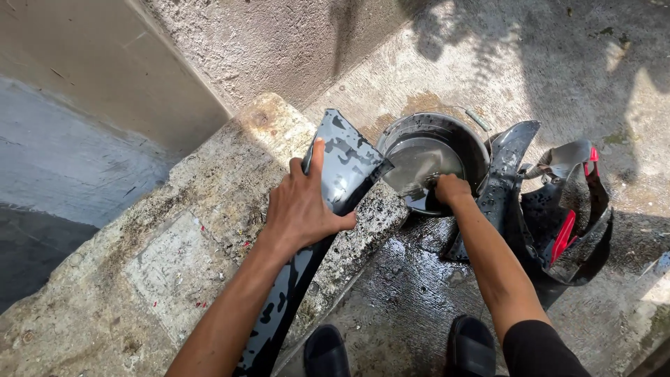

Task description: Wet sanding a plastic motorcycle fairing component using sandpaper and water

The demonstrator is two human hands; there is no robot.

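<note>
The left hand (303, 206) grips a long grey-and-black camouflage panel (335, 174) near its upper end, thumb up along the face and fingers wrapped around the edge, so the wet piece stands tilted from the lower middle of the frame up toward the centre, resting along the edge of a rough concrete ledge (174, 258); held this way its wet face is turned toward the person. The right hand (452, 188) is closed around something small in the water of a dark metal bucket (433, 157) just right of centre; what it holds is too small to tell, perhaps a brush or cloth. The panel's top corner nearly touches the bucket's rim. At the right of the frame, black and red plastic panels (558, 216) lean crowded against the bucket, closing off that side. The concrete floor (405, 293) below is wet and dark, and the person's two black shoes (471, 345) stand on it at the bottom edge.
</note>
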